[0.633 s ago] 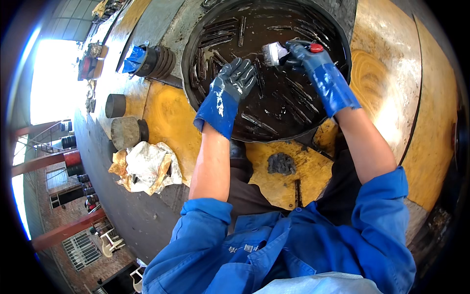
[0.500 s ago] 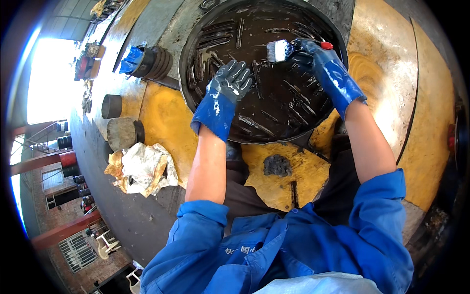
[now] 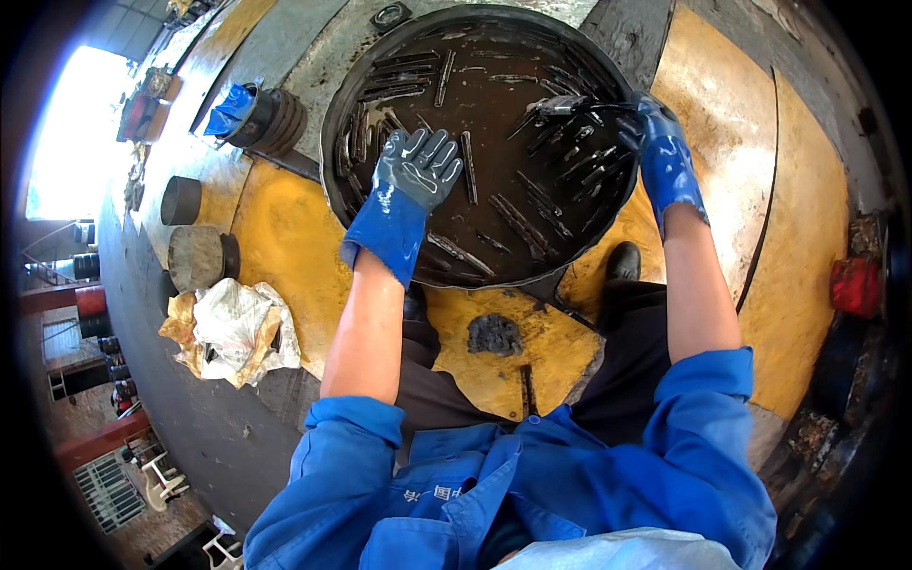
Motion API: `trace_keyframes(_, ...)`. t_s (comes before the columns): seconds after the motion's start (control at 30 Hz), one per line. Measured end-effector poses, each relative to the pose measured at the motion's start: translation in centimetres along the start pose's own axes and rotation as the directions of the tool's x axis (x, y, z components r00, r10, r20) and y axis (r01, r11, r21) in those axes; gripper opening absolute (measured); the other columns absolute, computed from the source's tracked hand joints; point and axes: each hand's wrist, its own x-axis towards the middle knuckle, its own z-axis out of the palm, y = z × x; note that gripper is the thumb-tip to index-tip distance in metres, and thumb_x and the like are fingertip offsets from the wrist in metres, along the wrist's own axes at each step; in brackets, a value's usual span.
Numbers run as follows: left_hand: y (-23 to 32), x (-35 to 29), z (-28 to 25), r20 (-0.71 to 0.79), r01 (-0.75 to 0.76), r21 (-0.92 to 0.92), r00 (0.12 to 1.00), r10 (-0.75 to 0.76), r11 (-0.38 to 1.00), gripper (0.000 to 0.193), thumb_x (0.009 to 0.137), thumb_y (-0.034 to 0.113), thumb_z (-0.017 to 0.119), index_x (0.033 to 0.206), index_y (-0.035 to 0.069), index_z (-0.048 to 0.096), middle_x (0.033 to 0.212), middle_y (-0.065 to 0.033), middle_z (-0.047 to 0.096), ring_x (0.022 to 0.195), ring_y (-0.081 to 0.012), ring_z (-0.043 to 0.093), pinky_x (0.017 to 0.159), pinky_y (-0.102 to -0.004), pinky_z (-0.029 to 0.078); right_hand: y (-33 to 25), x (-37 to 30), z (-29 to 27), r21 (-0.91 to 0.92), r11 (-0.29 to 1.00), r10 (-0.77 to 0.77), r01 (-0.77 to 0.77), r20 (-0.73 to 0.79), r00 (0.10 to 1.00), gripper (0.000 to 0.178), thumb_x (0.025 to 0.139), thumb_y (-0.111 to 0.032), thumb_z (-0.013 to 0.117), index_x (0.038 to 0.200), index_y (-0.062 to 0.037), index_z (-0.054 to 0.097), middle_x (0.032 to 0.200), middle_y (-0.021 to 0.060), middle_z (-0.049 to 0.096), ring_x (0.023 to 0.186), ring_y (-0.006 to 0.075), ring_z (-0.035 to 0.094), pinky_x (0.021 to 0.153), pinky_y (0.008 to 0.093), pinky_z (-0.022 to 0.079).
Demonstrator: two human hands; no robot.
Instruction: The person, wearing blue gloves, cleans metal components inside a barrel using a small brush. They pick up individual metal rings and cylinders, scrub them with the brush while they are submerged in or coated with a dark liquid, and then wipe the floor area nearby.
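A wide round metal pan (image 3: 334, 182) holds dark brown liquid with several dark, glossy strips (image 3: 520, 226) lying in it. My right hand (image 3: 655, 128), in a blue rubber glove, is closed round the handle of a paintbrush (image 3: 562, 105) over the pan's right side. The brush head points left among the strips; whether it touches them I cannot tell. Over the left part of the pan, my left hand (image 3: 418, 169), in a matching wet glove, is spread with its fingers apart and holds nothing.
Left of the pan stand a ribbed dark container with blue plastic (image 3: 271, 119) and short metal cylinders (image 3: 197, 256). A crumpled white bag (image 3: 237, 328) lies nearer. A dark lump (image 3: 495, 334) rests on the yellow floor sheet between my legs. A red object (image 3: 857, 287) is at far right.
The brush has turned from showing its pale bristles broadside to a darker, narrower side, and its red handle end no longer shows. My left hand stays spread over the pan. The whole view has shifted slightly.
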Motion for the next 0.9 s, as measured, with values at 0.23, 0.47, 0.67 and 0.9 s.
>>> trace_keyframes(0.23, -0.4, 0.1, 0.4, 0.015, 0.004, -0.07, 1.0, -0.003, 0.998, 0.061, 0.109, 0.048, 0.039, 0.157, 0.011, 0.038, 0.162, -0.015, 0.041, 0.15, -0.0371, 0.037, 0.12, -0.0569, 0.032, 0.2, 2.2, -1.4, -0.511, 0.721, -0.613, 0.468, -0.155, 0.775, 0.04, 0.098, -0.024, 0.071, 0.133, -0.0055, 0.065, 0.11, 0.0084, 0.074, 0.088, 0.0166, 0.07, 0.074, 0.0277, 0.057)
trace_keyframes(0.47, -3.2, 0.7, 0.9, 0.118, -0.002, 0.094, 0.993, -0.009, 0.996, 0.062, 0.106, 0.053, 0.045, 0.151, 0.011, 0.045, 0.156, -0.0152, 0.048, 0.143, -0.0348, 0.046, 0.118, -0.0565, 0.035, 3.1, -3.2, 4.7, 0.216, 0.909, 0.169, -0.356, 0.589, 0.79, 0.052, 0.103, -0.042, 0.059, 0.144, -0.0109, 0.052, 0.141, 0.0184, 0.06, 0.128, 0.0373, 0.058, 0.105, 0.0559, 0.047)
trace_keyframes(0.67, -7.9, 0.2, 0.5, 0.143, -0.355, 0.555, 0.931, 0.334, 0.752, 0.042, 0.102, 0.047, 0.065, 0.115, 0.009, 0.073, 0.093, -0.0049, 0.075, 0.07, -0.0152, 0.066, 0.063, -0.03, 0.053, 7.9, -11.4, 10.2, 0.072, 0.836, 0.311, -0.543, 0.755, 0.578, 0.053, 0.107, -0.044, 0.053, 0.142, -0.0039, 0.053, 0.138, 0.0117, 0.061, 0.124, 0.0284, 0.058, 0.109, 0.0429, 0.044)
trace_keyframes(0.9, -6.1, -2.9, 3.3, 0.213, -0.488, 0.622, 0.858, 0.467, 0.613, 0.035, 0.102, 0.039, 0.069, 0.097, 0.005, 0.076, 0.079, -0.0013, 0.072, 0.069, -0.0099, 0.062, 0.065, -0.0288, 0.051, 8.3, -13.5, 9.9, 0.368, 0.841, -0.109, -0.397, 0.833, 0.542, 0.044, 0.105, -0.019, 0.056, 0.145, -0.0019, 0.049, 0.146, 0.0126, 0.056, 0.121, 0.0154, 0.058, 0.106, 0.0274, 0.048)
